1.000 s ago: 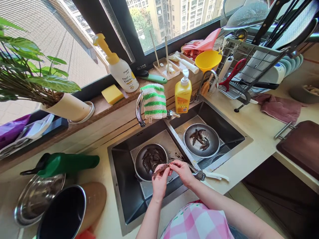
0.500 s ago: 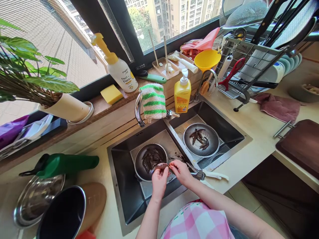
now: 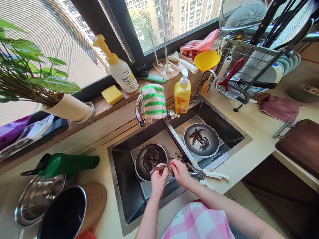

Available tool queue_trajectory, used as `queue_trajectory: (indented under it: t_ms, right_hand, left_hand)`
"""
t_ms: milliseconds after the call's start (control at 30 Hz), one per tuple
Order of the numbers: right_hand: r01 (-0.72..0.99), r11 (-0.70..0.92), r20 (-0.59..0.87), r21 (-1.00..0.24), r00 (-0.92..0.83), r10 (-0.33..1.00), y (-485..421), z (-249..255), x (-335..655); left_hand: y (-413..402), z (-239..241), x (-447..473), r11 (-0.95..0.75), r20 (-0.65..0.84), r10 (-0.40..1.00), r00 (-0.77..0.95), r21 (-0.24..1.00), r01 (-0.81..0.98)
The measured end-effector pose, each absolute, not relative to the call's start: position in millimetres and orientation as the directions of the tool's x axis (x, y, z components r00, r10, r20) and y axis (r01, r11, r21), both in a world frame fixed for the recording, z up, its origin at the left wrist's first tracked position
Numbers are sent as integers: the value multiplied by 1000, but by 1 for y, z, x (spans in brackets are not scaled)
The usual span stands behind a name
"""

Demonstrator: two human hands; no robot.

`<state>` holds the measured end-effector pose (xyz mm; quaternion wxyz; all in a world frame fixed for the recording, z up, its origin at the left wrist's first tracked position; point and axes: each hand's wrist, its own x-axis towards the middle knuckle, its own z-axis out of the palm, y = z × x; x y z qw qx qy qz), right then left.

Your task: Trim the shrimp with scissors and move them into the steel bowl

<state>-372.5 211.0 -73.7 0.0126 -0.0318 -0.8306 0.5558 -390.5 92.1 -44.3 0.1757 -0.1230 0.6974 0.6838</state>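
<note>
Over the left basin of the steel sink (image 3: 119, 172), my left hand (image 3: 157, 180) is closed around a greyish shrimp (image 3: 158, 168). My right hand (image 3: 181, 172) pinches that shrimp's right end with thumb and fingers. Just behind my hands a dark bowl (image 3: 139, 156) holds several raw shrimp. A second bowl (image 3: 214, 141) in the right basin holds a few more shrimp. White-handled kitchen scissors (image 3: 208, 173) lie on the sink rim beside my right wrist.
A tap with a striped green cloth (image 3: 153, 100) rises behind the sink. Yellow soap bottle (image 3: 182, 93), sponge (image 3: 112, 94) and potted plant (image 3: 67, 107) line the sill. Dish rack (image 3: 251, 59) at right; green bottle (image 3: 67, 163) and steel pots (image 3: 62, 212) at left.
Both hands drifted slightly left and closer together over the sink, turning the shrimp between them. Nothing else moved.
</note>
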Motion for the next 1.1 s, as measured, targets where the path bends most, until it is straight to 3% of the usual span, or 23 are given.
queue_trajectory:
  t_ms: [300,500,733,900,1100]
  right_hand:
    - [134,252,-97,-958,-983,157,214,-75,-374]
    - [184,145,-160,-972,-973,164,216,-84,-374]
    - [212,140,-177,-967,-958,226,224,-91,-375]
    - [206,325,-121,-923,-957,265,233,-88,-377]
    - [157,659,-198,-736,-980,12,234,-85,-372]
  left_hand:
    - [79,-50,-393,-10,-396,48,-917,918,-396]
    - [68,-41,-397,31,-357,91,-929,934,-356]
    - [55,-35,-401,140,-264,132,-955,959,-246]
    - [48,-36,-400,160,-214,148,-966,969,-190]
    - [47,-38,-399,190,-106,172,-979,979,-73]
